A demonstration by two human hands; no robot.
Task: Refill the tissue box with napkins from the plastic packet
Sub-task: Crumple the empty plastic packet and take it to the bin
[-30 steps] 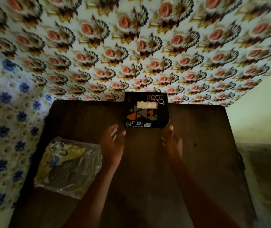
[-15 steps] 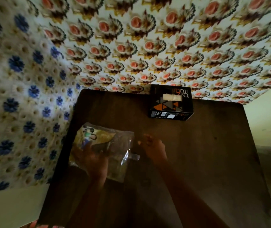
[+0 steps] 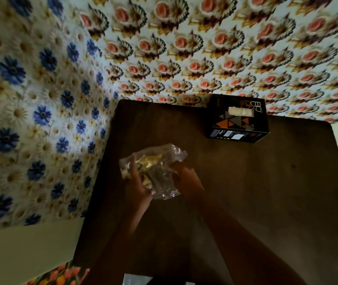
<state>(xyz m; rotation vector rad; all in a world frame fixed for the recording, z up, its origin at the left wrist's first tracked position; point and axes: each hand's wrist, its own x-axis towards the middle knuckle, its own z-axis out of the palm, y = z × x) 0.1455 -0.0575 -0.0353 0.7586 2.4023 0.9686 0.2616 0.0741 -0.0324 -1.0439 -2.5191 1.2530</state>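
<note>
The clear plastic packet (image 3: 156,169), crumpled and with yellow print showing inside, is held up above the dark wooden table (image 3: 246,182) between both hands. My left hand (image 3: 137,188) grips its left and lower side. My right hand (image 3: 186,178) grips its right side. The black tissue box (image 3: 237,120) with orange and grey triangles stands at the table's far edge, to the right of the packet. A white tissue (image 3: 241,111) shows in its top slot.
Flower-patterned walls close in the table at the back and on the left. A pale floor strip lies at the lower left, with an orange flowered cloth (image 3: 61,275) near the bottom edge.
Both hands left the tissue box, moved left to the packet and lifted it off the table, bunching it between them. The view has swung left.
</note>
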